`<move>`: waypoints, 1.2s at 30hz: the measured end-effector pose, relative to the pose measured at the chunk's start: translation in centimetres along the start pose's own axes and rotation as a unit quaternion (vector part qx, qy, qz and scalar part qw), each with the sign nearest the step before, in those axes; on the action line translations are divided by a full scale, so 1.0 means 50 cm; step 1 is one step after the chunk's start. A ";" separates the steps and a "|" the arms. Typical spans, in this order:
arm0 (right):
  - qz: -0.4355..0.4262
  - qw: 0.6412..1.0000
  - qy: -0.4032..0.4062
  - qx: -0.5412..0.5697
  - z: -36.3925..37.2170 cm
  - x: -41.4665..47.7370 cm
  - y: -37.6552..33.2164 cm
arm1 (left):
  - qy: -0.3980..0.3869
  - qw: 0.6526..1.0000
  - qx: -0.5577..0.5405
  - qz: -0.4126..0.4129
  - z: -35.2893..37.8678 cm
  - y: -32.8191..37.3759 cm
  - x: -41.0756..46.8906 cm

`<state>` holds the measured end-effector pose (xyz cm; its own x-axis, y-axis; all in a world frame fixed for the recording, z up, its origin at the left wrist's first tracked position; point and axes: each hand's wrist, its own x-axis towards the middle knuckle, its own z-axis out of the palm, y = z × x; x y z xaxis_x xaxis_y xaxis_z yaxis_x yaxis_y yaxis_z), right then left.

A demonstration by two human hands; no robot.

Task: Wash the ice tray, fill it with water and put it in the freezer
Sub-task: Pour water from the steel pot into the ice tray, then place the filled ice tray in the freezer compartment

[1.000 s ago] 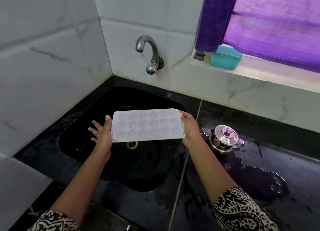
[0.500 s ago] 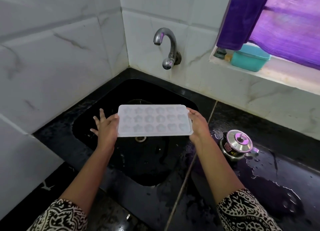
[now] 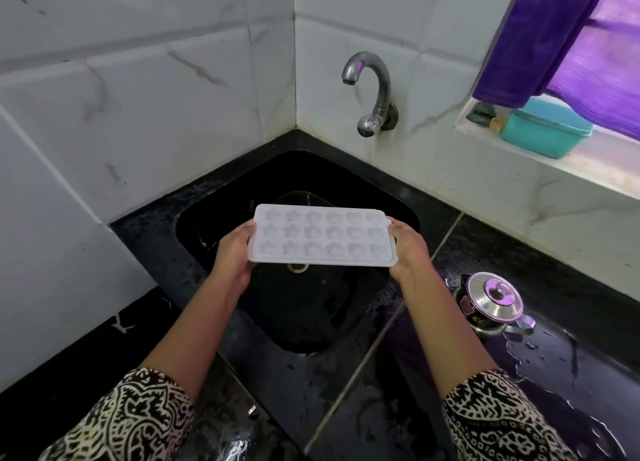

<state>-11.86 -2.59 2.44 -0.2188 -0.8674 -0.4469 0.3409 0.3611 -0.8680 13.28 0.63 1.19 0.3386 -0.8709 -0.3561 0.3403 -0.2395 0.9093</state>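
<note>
Since the earlier frame, the left hand [image 3: 232,253] has closed its fingers onto the ice tray [image 3: 322,235]; the right hand [image 3: 408,246] is clamping the opposite end. The person is holding the tray level over the sink [image 3: 214,215], probably to keep the cavities upward. The tap [image 3: 369,90], apparently dry, is standing behind, unobstructed; a steel pot [image 3: 493,301] is sitting on the wet counter [image 3: 571,374].
</note>
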 end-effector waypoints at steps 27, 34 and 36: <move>-0.002 0.993 -0.109 -0.052 0.081 -0.087 0.043 | 0.091 0.986 -0.137 0.005 -0.120 -0.013 -0.137; 0.002 0.981 -0.181 -0.074 0.160 -0.207 0.099 | 0.172 0.968 -0.181 0.027 -0.257 -0.007 -0.251; 0.008 0.974 -0.208 -0.085 0.184 -0.253 0.128 | 0.196 0.961 -0.193 0.037 -0.308 -0.010 -0.296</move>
<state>1.47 7.53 4.53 0.1870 -0.9124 -0.3642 0.1774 0.3960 -0.9010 21.60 20.27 2.68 0.6532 -0.6323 -0.4165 0.5765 0.0587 0.8150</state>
